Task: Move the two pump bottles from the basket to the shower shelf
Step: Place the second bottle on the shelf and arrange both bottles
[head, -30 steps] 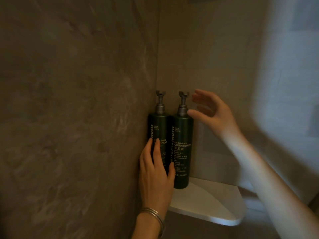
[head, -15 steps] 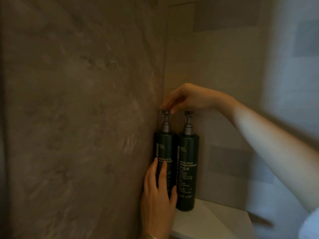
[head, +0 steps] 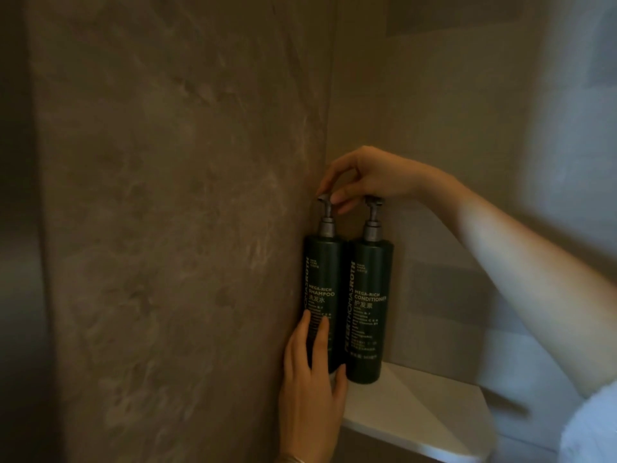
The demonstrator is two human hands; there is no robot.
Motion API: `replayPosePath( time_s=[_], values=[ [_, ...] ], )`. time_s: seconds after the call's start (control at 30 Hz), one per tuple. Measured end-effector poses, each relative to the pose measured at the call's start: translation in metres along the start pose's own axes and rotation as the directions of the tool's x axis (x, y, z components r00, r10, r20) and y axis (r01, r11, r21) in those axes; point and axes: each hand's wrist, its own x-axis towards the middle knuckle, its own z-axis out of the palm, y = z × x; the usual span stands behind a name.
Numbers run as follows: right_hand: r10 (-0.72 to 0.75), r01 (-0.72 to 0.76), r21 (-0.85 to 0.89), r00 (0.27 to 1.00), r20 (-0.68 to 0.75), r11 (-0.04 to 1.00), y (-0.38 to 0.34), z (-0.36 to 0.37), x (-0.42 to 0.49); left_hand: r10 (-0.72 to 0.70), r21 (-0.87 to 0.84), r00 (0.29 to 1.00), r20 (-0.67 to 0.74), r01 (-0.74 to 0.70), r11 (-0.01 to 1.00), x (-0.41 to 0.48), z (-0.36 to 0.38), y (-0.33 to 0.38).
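Two dark green pump bottles stand upright side by side on the white corner shower shelf. The shampoo bottle is on the left, against the brown stone wall; the conditioner bottle touches it on the right. My left hand wraps the lower part of the shampoo bottle from the front. From the right, my right hand reaches over both pumps, its fingertips pinching the shampoo bottle's grey pump head. No basket is in view.
The brown stone wall fills the left half of the view and meets a lighter tiled wall at the corner behind the bottles. The shelf extends to the right of the bottles. A white sleeve shows at the lower right.
My right hand went from open beside the conditioner pump to above both pumps, fingertips now on the shampoo pump head. My left hand stays on the shampoo bottle. The view shifted so the bottles sit lower.
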Motion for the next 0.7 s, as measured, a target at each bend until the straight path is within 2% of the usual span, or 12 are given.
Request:
replayPosePath(
  time_s=[0.37, 0.5, 0.6, 0.7],
  values=[
    [0.01, -0.009, 0.025, 1.0, -0.026, 1.0, -0.004, 0.003, -0.005, 0.008, -0.024, 1.0, 0.006, -0.008, 1.0, -0.003, -0.004, 0.0],
    [0.0, -0.004, -0.101, 0.999, -0.045, 0.995, -0.012, 0.004, -0.012, 0.009, -0.029, 1.0, 0.026, -0.008, 1.0, -0.005, -0.007, -0.001],
    [-0.025, 0.001, -0.181, 0.991, -0.128, 0.983, -0.013, -0.002, -0.023, 0.025, 0.003, 0.999, 0.025, -0.025, 1.0, -0.007, -0.012, 0.0],
    [-0.057, 0.027, -0.119, 0.965, -0.256, 0.993, -0.003, -0.013, -0.041, 0.054, 0.012, 0.998, 0.008, -0.054, 0.998, -0.008, -0.017, 0.002]
  ],
)
